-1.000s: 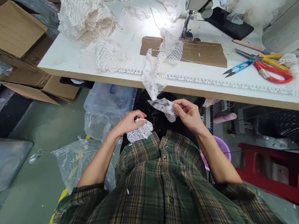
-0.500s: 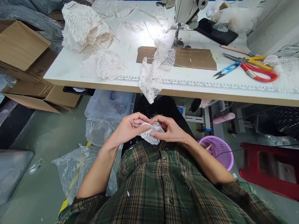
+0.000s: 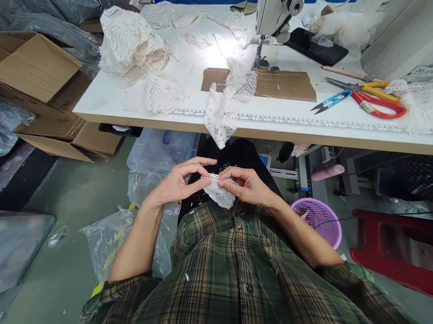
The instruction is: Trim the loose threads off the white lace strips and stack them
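Observation:
Over my lap a small piece of white lace [image 3: 220, 193] hangs between my two hands. My left hand [image 3: 186, 180] pinches its upper left edge between thumb and index finger, with the other fingers stretched forward. Thumb and fingers of my right hand [image 3: 246, 184] close on the upper right part of the piece. Above them, a lace strip [image 3: 225, 104] trails from beside the sewing machine [image 3: 278, 13] and droops over the table's front edge. The machine's needle area stands just behind a strip of brown cardboard [image 3: 282, 84].
Heaped lace [image 3: 131, 44] lies at the table's left. Blue thread snips [image 3: 330, 101], red-handled scissors [image 3: 379, 105] and a black phone [image 3: 315, 46] lie at the right. Cardboard boxes [image 3: 32, 70] stand left; a purple basket [image 3: 324, 221] and red stool [image 3: 397, 249] are on the floor at right.
My left hand's outer fingers have lifted and straightened away from the lace, while thumb and index keep its edge. The lace hangs more spread below my fingers. The view has shifted slightly.

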The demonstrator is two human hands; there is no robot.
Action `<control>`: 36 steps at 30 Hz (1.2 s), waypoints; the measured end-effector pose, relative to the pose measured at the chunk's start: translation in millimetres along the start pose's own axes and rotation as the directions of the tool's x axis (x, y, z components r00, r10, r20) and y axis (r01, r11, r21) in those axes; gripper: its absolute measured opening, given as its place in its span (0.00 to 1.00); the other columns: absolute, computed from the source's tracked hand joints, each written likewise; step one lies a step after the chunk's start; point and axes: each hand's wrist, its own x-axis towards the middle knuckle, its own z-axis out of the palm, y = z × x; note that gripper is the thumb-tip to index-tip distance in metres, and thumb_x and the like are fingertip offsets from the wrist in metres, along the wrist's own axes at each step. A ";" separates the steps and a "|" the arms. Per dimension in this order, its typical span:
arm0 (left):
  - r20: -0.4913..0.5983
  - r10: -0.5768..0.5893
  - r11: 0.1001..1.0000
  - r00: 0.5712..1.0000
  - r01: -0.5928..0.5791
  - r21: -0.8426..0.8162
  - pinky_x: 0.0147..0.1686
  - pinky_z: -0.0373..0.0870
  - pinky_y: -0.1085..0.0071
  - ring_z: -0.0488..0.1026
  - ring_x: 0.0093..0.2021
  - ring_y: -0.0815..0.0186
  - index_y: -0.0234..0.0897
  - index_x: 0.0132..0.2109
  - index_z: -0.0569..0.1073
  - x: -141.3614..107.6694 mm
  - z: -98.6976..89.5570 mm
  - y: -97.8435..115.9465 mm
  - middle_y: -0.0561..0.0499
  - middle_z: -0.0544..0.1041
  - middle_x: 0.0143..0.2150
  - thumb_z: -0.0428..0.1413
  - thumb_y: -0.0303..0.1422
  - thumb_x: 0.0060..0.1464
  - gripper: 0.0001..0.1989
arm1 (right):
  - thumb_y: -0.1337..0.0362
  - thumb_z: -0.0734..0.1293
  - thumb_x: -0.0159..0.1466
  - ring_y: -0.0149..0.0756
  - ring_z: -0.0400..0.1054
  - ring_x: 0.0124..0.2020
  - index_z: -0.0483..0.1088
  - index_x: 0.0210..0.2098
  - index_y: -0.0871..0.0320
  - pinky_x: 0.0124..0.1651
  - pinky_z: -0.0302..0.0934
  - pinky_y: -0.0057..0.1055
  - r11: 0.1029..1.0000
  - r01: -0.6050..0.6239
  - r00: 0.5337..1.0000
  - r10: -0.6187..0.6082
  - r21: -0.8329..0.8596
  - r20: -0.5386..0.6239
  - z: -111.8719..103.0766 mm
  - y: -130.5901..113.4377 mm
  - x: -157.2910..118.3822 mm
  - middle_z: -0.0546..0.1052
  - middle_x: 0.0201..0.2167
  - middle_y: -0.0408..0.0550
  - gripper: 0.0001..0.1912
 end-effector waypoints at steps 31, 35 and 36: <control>-0.243 -0.255 0.932 0.936 0.170 -0.321 0.32 0.72 0.71 0.77 0.29 0.67 0.37 0.46 0.70 -6.0 29.7 1.2 0.50 0.82 0.33 0.67 0.38 0.47 0.22 | 0.59 0.72 0.59 0.32 0.71 0.31 0.76 0.32 0.58 0.34 0.64 0.29 0.991 -0.130 0.975 0.126 -0.014 -0.182 11.3 -2.8 -5.2 0.79 0.29 0.44 0.08; -0.251 -0.265 0.930 0.931 0.178 -0.321 0.30 0.71 0.73 0.75 0.28 0.69 0.36 0.45 0.71 -5.1 31.3 -2.8 0.50 0.81 0.33 0.67 0.37 0.47 0.21 | 0.59 0.73 0.57 0.30 0.71 0.29 0.75 0.33 0.59 0.32 0.63 0.27 0.981 -0.183 0.965 0.191 0.060 -0.178 10.6 0.2 -4.1 0.79 0.29 0.44 0.09; -0.255 -0.273 0.926 0.928 0.182 -0.331 0.30 0.71 0.73 0.75 0.28 0.69 0.36 0.45 0.71 -5.0 31.3 -4.4 0.50 0.81 0.33 0.67 0.37 0.47 0.21 | 0.59 0.74 0.57 0.30 0.71 0.30 0.75 0.34 0.59 0.33 0.64 0.27 0.976 -0.197 0.960 0.211 0.089 -0.184 9.2 1.6 -4.1 0.79 0.30 0.44 0.10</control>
